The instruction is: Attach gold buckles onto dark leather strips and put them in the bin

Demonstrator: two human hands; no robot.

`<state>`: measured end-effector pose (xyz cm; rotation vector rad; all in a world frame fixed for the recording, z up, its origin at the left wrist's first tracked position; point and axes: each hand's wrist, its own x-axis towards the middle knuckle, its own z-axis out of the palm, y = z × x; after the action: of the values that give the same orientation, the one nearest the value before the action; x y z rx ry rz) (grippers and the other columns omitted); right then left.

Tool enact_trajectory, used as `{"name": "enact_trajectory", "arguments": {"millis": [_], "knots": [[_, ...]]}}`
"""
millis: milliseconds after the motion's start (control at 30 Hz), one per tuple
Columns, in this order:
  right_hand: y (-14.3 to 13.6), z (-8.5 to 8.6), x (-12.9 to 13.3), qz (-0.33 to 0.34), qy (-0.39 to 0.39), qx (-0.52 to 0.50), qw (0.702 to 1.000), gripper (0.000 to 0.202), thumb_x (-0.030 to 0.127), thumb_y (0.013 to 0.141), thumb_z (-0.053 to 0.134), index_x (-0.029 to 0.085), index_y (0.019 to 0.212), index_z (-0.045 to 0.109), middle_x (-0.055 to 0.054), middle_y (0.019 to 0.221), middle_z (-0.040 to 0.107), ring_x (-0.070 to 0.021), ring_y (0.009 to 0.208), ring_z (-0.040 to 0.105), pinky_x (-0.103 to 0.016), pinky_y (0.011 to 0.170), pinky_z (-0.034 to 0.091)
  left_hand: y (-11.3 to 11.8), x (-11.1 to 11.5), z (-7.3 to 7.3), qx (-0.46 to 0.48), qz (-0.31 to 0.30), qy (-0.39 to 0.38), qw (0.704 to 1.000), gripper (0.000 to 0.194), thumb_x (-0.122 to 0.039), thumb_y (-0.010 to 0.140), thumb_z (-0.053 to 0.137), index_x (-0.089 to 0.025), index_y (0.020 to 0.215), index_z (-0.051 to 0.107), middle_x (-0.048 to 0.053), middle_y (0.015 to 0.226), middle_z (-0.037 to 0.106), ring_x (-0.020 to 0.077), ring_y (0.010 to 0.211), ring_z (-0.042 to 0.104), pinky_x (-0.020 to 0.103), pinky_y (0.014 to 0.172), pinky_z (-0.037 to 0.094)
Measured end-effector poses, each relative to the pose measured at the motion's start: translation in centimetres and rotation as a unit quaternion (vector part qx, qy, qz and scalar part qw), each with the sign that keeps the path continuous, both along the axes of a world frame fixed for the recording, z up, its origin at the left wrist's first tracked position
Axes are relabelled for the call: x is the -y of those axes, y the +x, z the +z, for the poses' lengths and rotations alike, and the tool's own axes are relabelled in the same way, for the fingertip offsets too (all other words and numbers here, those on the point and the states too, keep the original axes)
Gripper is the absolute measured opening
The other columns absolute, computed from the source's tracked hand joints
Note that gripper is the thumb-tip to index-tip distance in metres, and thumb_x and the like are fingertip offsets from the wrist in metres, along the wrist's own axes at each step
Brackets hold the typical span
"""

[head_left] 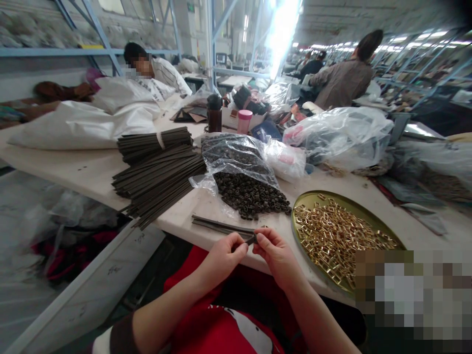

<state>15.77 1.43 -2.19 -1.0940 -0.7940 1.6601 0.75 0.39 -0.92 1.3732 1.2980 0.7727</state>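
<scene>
Both hands meet at the table's front edge, pinching one dark strip (251,240) between them. My left hand (229,250) has its thumb and fingers closed on the strip's left part. My right hand (273,250) grips its right end, where a small dark piece shows; a bit of gold metal peeks out behind the fingers. Just behind the hands lie a few dark strips (217,225). A large stack of dark strips (158,172) is to the left. Small dark loops (250,194) spill from a clear bag (239,152). Gold rectangular rings (335,236) fill a round tray (299,197).
Behind stand a dark bottle (214,115) and a pink-lidded jar (244,121). White sacks (88,125) cover the back left, and plastic bags (342,135) the back right. One person (165,73) leans at the left; another (342,78) is at the right.
</scene>
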Motion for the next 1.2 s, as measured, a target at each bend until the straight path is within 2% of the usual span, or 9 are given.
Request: {"name": "enact_trajectory", "arguments": {"millis": [200, 367, 567, 700, 767, 900, 933, 1000, 1200], "knots": [[0.0, 0.4, 0.8, 0.048, 0.08, 0.131, 0.987, 0.026, 0.041, 0.066, 0.067, 0.018, 0.079, 0.062, 0.003, 0.057, 0.057, -0.0103, 0.057, 0.051, -0.026, 0.06, 0.041, -0.1, 0.2, 1.1, -0.063, -0.073, 0.052, 0.994, 0.017, -0.025, 0.079, 0.045, -0.016, 0.068, 0.055, -0.004, 0.062, 0.051, 0.0106, 0.06, 0.047, 0.021, 0.057, 0.034], [1.3, 1.4, 0.7, 0.029, 0.062, 0.108, 0.992, 0.026, 0.04, 0.066, 0.067, 0.018, 0.077, 0.061, 0.005, 0.054, 0.054, -0.0084, 0.052, 0.049, -0.025, 0.057, 0.039, -0.6, 0.8, 2.1, -0.023, -0.174, -0.054, 0.983, 0.029, -0.033, 0.086, 0.037, -0.017, 0.105, 0.052, -0.004, 0.063, 0.054, 0.0092, 0.045, 0.046, 0.02, 0.045, 0.034], [-0.7, 0.0, 1.9, 0.0, 0.017, -0.057, 0.998, 0.04, 0.035, 0.061, 0.073, 0.02, 0.092, 0.053, 0.006, 0.064, 0.052, -0.0058, 0.051, 0.045, -0.021, 0.054, 0.037, -0.2, 1.0, 1.7, 0.035, -0.083, -0.006, 0.996, 0.064, -0.048, 0.081, 0.044, -0.012, 0.133, 0.033, -0.006, 0.048, 0.047, 0.0131, 0.05, 0.046, 0.022, 0.054, 0.037], [0.2, -0.8, 1.4, 0.012, 0.108, 0.055, 0.993, 0.04, 0.041, 0.068, 0.066, 0.02, 0.1, 0.051, 0.004, 0.067, 0.052, -0.0093, 0.057, 0.047, -0.023, 0.056, 0.037, -0.1, 0.3, 0.7, 0.072, -0.053, -0.047, 0.995, 0.065, -0.061, 0.072, 0.05, -0.014, 0.117, 0.05, -0.006, 0.046, 0.041, 0.0108, 0.046, 0.038, 0.02, 0.045, 0.029], [3.0, -0.5, -0.2, -0.002, 0.188, 0.26, 0.947, 0.028, 0.04, 0.076, 0.057, 0.02, 0.096, 0.054, 0.001, 0.076, 0.054, -0.0121, 0.067, 0.05, -0.025, 0.062, 0.039, -0.1, -0.2, -0.1, 0.098, -0.037, -0.081, 0.991, 0.062, -0.067, 0.068, 0.05, -0.015, 0.101, 0.056, -0.008, 0.044, 0.033, 0.0078, 0.042, 0.029, 0.018, 0.04, 0.021], [9.9, -0.2, -5.1, -0.003, 0.176, 0.684, 0.708, 0.018, 0.027, 0.086, 0.041, 0.02, 0.088, 0.057, -0.005, 0.093, 0.058, -0.0146, 0.082, 0.054, -0.026, 0.075, 0.038, 0.4, -0.7, -1.2, 0.138, -0.037, -0.105, 0.984, 0.057, -0.07, 0.065, 0.051, -0.016, 0.082, 0.054, -0.01, 0.047, 0.027, 0.0052, 0.041, 0.022, 0.018, 0.039, 0.014], [11.2, -0.3, -6.2, 0.003, 0.16, 0.711, 0.685, 0.017, 0.024, 0.085, 0.042, 0.019, 0.087, 0.058, -0.006, 0.094, 0.058, -0.016, 0.083, 0.055, -0.027, 0.075, 0.038, 0.6, -0.8, -1.4, 0.138, -0.045, -0.106, 0.984, 0.056, -0.07, 0.065, 0.051, -0.016, 0.082, 0.054, -0.01, 0.046, 0.028, 0.0052, 0.041, 0.022, 0.018, 0.039, 0.014], [12.9, -0.9, -8.1, 0.022, 0.136, 0.738, 0.66, 0.013, 0.022, 0.081, 0.048, 0.018, 0.086, 0.059, -0.009, 0.095, 0.06, -0.0188, 0.084, 0.056, -0.028, 0.073, 0.038, 0.8, -0.8, -1.5, 0.13, -0.067, -0.113, 0.983, 0.057, -0.069, 0.067, 0.05, -0.016, 0.085, 0.054, -0.01, 0.045, 0.028, 0.0055, 0.041, 0.023, 0.018, 0.039, 0.013], [14.2, -2.2, -10.5, 0.066, 0.116, 0.733, 0.667, 0.006, 0.02, 0.071, 0.061, 0.017, 0.076, 0.059, -0.008, 0.084, 0.062, -0.0199, 0.081, 0.057, -0.028, 0.069, 0.036, 0.4, -1.0, -2.0, 0.089, -0.084, -0.124, 0.985, 0.058, -0.072, 0.065, 0.048, -0.015, 0.074, 0.05, -0.009, 0.045, 0.032, 0.0049, 0.041, 0.025, 0.018, 0.039, 0.017]]}}
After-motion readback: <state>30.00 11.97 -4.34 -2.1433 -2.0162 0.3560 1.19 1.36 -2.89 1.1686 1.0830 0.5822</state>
